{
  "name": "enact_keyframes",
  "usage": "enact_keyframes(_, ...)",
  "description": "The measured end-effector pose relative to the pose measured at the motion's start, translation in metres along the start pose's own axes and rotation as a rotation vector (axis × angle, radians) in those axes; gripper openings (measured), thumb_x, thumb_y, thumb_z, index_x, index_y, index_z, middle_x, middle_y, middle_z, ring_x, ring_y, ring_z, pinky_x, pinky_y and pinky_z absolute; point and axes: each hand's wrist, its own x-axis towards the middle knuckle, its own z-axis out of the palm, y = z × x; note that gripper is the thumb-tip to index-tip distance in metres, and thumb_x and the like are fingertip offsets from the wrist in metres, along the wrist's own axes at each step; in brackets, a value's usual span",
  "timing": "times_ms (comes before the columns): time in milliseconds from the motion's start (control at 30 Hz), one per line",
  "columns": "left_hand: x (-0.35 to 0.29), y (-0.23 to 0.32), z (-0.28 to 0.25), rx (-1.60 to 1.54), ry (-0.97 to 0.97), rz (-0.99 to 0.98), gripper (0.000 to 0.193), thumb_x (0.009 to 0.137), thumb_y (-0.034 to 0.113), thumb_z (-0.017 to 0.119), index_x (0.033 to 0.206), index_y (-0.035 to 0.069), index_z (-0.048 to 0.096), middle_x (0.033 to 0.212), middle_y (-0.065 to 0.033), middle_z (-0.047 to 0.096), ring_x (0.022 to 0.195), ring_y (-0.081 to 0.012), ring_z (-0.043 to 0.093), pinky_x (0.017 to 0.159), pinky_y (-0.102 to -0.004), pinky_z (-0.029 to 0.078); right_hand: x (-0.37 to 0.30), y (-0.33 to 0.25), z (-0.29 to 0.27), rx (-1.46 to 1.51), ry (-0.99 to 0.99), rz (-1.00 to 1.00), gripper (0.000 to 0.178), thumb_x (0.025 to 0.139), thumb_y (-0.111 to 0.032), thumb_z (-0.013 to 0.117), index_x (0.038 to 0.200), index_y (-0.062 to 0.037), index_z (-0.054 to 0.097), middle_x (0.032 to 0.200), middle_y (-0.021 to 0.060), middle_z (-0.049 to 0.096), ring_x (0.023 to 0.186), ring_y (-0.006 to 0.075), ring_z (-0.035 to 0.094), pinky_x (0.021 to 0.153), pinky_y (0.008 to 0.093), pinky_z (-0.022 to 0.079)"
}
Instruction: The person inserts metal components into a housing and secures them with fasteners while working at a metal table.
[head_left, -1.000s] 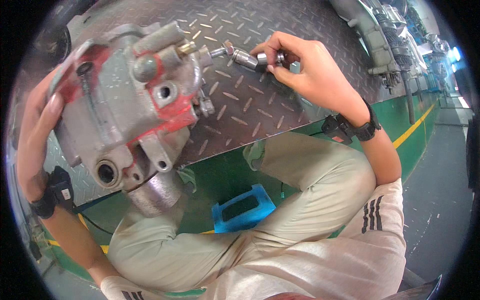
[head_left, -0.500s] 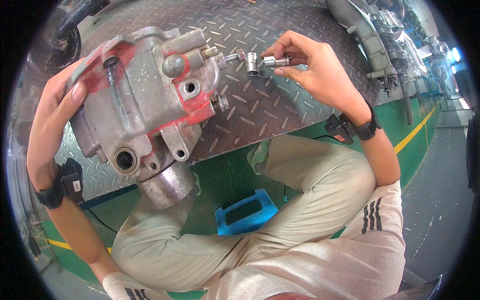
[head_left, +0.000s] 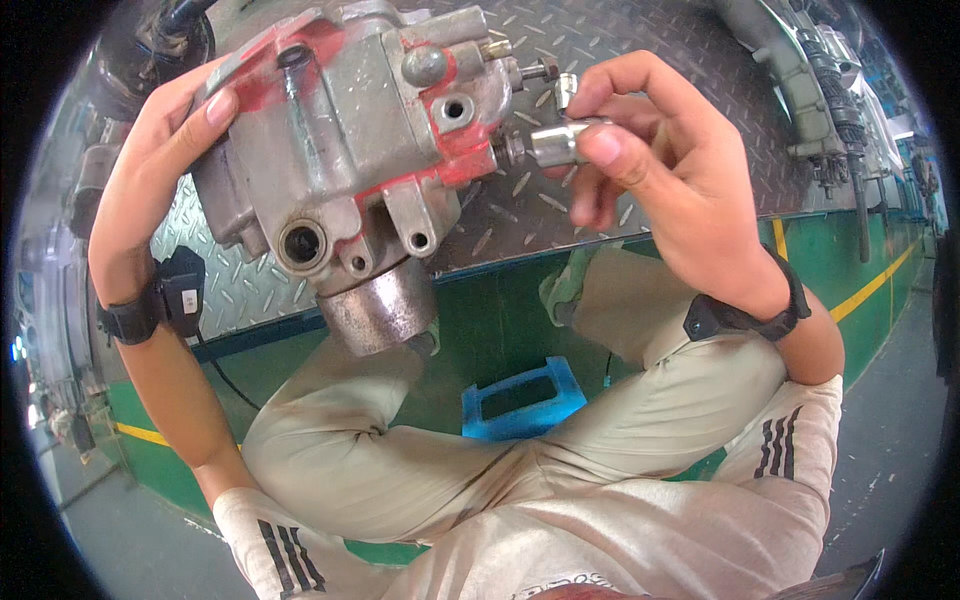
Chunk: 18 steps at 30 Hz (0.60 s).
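Note:
My left hand [head_left: 170, 150] is closed on the left side of a grey metal housing [head_left: 350, 130] smeared with red along its seams, its thumb over the edge. A short metal cylinder [head_left: 380, 310] projects from the housing's near side. Between thumb and fingers, my right hand [head_left: 670, 150] grips a shiny socket [head_left: 556, 146]. The socket's mouth faces the head of the lower bolt [head_left: 511, 152] on the housing's right side; whether they touch I cannot tell. A longer bolt [head_left: 542, 70] sticks out above. Another socket [head_left: 567, 92], partly hidden, shows beside my right fingers.
The housing is over a metal tread-plate bench top [head_left: 520, 215] with a green front [head_left: 480, 330]. At the far right is a gear assembly [head_left: 835, 110]. A dark part [head_left: 165, 50] is at the back left. A blue plastic stool [head_left: 525, 400] is low between my legs.
My right hand has brought the held socket from beside the upper bolt to the lower bolt's head. The housing sits higher and further right in view, with my left hand still on it.

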Motion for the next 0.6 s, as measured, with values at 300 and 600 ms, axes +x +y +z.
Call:
enact_keyframes(300,0.0,-0.016,0.004,0.003,0.077,0.08,0.061,0.104,0.041,0.058,0.149,-0.001,0.056,0.138,-0.0086,0.066,0.127,-0.0167,0.058,0.114,-0.0318,0.039,0.007,-0.009,-0.015,0.244,-0.217,0.18,0.03,0.11,-0.028,0.058,0.122,-0.0009,0.053,0.096,0.0101,0.07,0.065,0.0173,0.07,0.064,0.0256,0.059)
enact_keyframes(600,0.001,0.034,0.017,0.004,0.058,0.005,0.038,0.106,0.035,0.062,0.115,-0.001,0.07,0.114,-0.006,0.071,0.104,-0.0124,0.062,0.091,-0.0295,0.051,0.003,0.008,0.007,-0.116,0.064,-0.195,0.031,0.09,0.007,0.077,0.113,-0.0009,0.059,0.113,0.0073,0.066,0.097,0.0083,0.065,0.07,0.0229,0.06)
